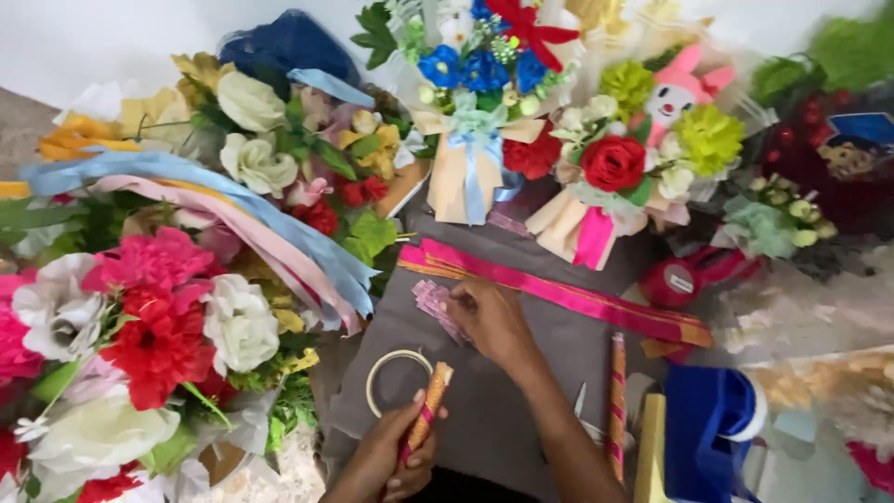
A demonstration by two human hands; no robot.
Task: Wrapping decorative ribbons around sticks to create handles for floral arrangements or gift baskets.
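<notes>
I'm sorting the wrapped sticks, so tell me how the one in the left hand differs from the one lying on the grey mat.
The held stick is shorter, and tilted in the left hand; the lying stick is longer and rests nearly straight up the picture on the grey mat, right of the right hand. Both carry orange wrap with pink striping.

A grey cloth-covered table carries a pink ribbon strip, a tape ring, a rolled stick, a blue tape dispenser and flower bouquets.
</notes>
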